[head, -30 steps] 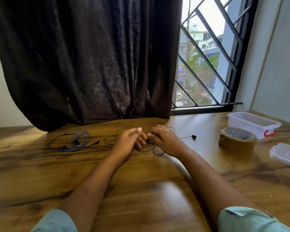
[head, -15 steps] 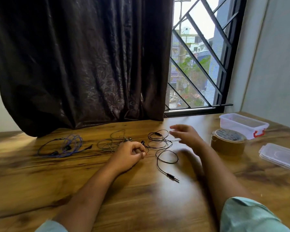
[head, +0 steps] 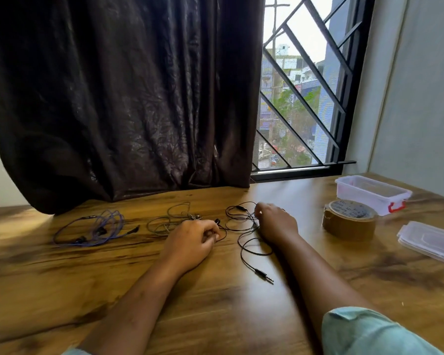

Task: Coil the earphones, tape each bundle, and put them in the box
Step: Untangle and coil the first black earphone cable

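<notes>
Dropping onto the black earphones [head: 261,272], the right hand [head: 276,224] now touches their loose loops on the tabletop [head: 215,316]; a grip there is hard to confirm. The left hand [head: 190,242] stays pinching the earbud end, so coiling looks about to start.

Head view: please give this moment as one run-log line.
left hand: grips black earphones | right hand: at its cable | tape, box: untouched

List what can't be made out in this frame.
Head view only.
Right hand: its back hides the fingertips, so any hold on the black earphones is unclear.
Left hand: curled fingers hide what part of that cable they pinch.
Clear lid: cut off by the right edge.
Tape roll print: too small.
</notes>
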The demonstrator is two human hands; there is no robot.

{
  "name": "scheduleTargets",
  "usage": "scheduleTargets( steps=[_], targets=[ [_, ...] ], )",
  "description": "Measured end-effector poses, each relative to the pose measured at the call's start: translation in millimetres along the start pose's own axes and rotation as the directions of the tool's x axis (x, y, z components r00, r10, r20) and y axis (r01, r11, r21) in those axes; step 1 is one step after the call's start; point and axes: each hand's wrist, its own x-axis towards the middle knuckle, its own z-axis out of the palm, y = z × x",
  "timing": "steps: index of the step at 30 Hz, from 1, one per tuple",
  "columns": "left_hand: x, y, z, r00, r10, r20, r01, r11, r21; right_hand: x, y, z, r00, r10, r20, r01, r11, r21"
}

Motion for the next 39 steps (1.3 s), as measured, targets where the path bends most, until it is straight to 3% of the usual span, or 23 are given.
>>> scheduleTargets(
  steps=[5,12,17,20,25,31,39],
  targets=[
    [1,-2,1,1.000,-0.009,-0.001,0.009,1.000,0.017,9,-6,10,0.999,-0.021,0.031,0.022,0.999,-0.031],
    [2,-3,3,1.000,-0.006,0.003,0.006,0.999,0.038,20,-13,12,0.952,-0.122,0.279,0.126,0.992,0.003],
    [1,-4,1,0.999,-0.031,-0.040,0.033,0.999,0.040,17,-32,15,0.943,-0.235,0.236,0.201,0.967,0.158],
    [1,-4,-2,0.993,-0.070,-0.096,0.075,0.995,0.059,14,-35,13,0.962,-0.243,0.122,0.203,0.940,0.275],
    [2,-4,-4,0.952,-0.144,-0.270,0.145,0.989,-0.017,9,-33,-12,0.957,-0.260,-0.128,0.279,0.707,0.649],
    [6,-4,-4,0.924,-0.070,-0.376,0.009,0.987,-0.160,-9,-67,-34,0.865,-0.492,-0.104,0.379,0.501,0.778],
    [7,-4,-8,0.917,-0.127,-0.378,-0.051,0.903,-0.427,-16,-78,-20,0.877,-0.473,-0.086,0.300,0.399,0.866]
  ],
)
